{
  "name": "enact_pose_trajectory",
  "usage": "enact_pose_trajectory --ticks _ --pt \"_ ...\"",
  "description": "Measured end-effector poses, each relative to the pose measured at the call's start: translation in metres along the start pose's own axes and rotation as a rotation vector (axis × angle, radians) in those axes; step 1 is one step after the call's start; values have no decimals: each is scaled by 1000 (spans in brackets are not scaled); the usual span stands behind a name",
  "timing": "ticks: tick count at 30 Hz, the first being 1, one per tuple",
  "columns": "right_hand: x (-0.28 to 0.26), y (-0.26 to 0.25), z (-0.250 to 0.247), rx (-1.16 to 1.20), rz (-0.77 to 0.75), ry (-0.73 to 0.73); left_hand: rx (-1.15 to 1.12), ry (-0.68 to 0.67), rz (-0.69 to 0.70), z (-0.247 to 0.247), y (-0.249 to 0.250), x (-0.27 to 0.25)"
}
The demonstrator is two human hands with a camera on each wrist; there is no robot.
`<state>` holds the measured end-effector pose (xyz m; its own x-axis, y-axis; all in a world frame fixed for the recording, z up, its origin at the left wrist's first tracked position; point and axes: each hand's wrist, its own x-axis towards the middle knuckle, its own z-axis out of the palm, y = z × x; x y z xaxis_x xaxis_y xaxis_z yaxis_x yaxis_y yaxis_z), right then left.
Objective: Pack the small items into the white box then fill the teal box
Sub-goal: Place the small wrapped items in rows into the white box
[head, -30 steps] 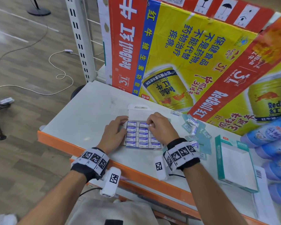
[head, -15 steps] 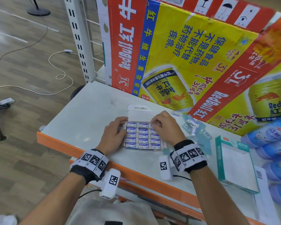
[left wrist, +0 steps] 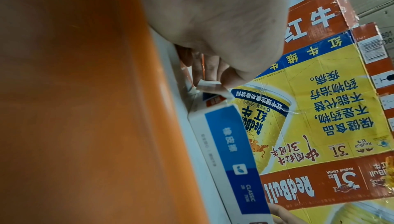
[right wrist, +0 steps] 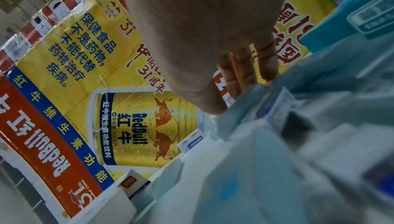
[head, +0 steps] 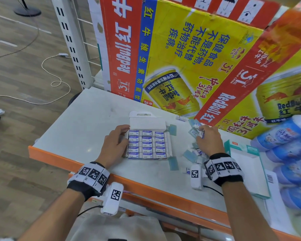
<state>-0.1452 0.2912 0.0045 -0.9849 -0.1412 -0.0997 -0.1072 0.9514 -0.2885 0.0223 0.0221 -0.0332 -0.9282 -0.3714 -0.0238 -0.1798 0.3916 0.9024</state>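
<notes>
The white box lies open mid-table, its lid flap folded back and rows of blue-labelled erasers filling it. My left hand grips the box's left wall, thumb by the lid; the left wrist view shows curled fingers on the side flap of the box. My right hand reaches into the loose erasers right of the box, straight fingers touching the pile. The teal box lies open, further right.
Tall Red Bull cartons wall off the back of the table. Blue wrapped packs crowd the right end. The orange table edge runs in front of me. A white shelf upright stands at the back left.
My right hand has left the white box's upper right corner and moved right onto the loose erasers. My left hand stays on the box's left side.
</notes>
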Motion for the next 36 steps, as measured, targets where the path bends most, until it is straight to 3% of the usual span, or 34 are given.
enact_pose_trajectory --ticks 12,19,26,30,36 --pt "3 0 13 -30 110 22 9 12 -12 0 1 0" --pt "3 3 15 -98 67 22 11 9 1 1 1 0" --pt "-5 1 10 194 43 108 20 9 19 1 -2 0" --pt "-13 -4 2 366 -101 192 23 10 18 1 -3 1" --pt "-21 -34 2 549 -258 99 4 33 15 3 -2 1"
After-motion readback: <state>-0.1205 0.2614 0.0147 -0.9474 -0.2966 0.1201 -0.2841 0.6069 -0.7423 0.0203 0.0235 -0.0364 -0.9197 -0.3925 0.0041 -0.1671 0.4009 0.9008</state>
